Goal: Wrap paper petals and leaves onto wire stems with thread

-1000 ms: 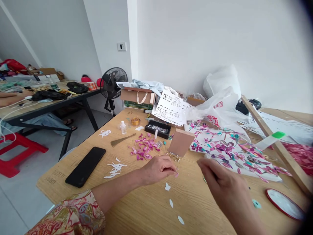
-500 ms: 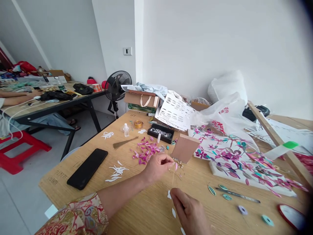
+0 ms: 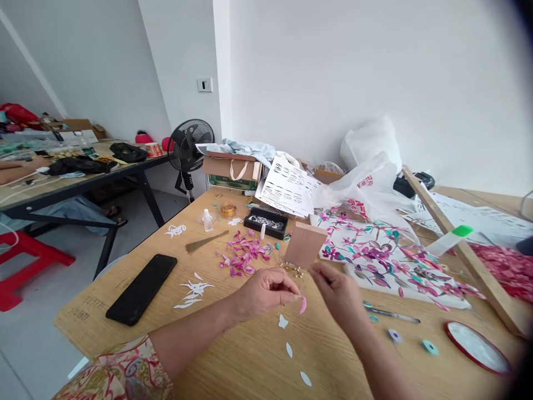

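My left hand (image 3: 266, 291) hovers over the wooden table (image 3: 250, 361) with its fingers pinched on a small pink petal (image 3: 302, 304) that hangs below the fingertips. My right hand (image 3: 339, 291) is just to the right of it, fingers curled together near the petal; what it holds, perhaps a thin wire, is too fine to see. A heap of loose pink petals (image 3: 244, 256) lies behind my left hand. A small brown card (image 3: 305, 245) stands just beyond both hands, with tiny beads (image 3: 295, 270) at its foot.
A black phone (image 3: 141, 288) and white paper cutouts (image 3: 194, 290) lie at left. A canvas of pink and teal flowers (image 3: 387, 258), tweezers (image 3: 391, 315), small paper coils (image 3: 428, 348), a red-rimmed lid (image 3: 477, 346) and a wooden frame (image 3: 458, 244) are at right. A fan (image 3: 189, 147) and a second cluttered table (image 3: 62, 172) are behind.
My right hand has risen from low near the table's front edge to beside my left hand. The pink petal still hangs from my left fingers. The camera has shifted slightly.
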